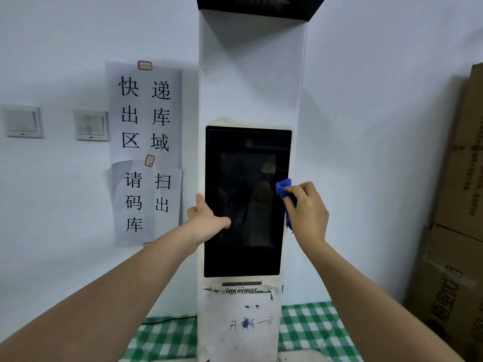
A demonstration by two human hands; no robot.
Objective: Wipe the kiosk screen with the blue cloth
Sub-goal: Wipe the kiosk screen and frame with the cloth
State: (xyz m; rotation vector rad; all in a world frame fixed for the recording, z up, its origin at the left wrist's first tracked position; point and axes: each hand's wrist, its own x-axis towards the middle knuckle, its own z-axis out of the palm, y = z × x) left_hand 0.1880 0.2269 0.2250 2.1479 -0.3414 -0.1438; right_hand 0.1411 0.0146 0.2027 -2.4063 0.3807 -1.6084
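Kiosk (251, 74) top cut off above

Single head-worn view, facing forward and slightly down, close at arm's length to a tall white kiosk column (251, 87) against a pale wall (366, 126); wide-angle bending at edges.
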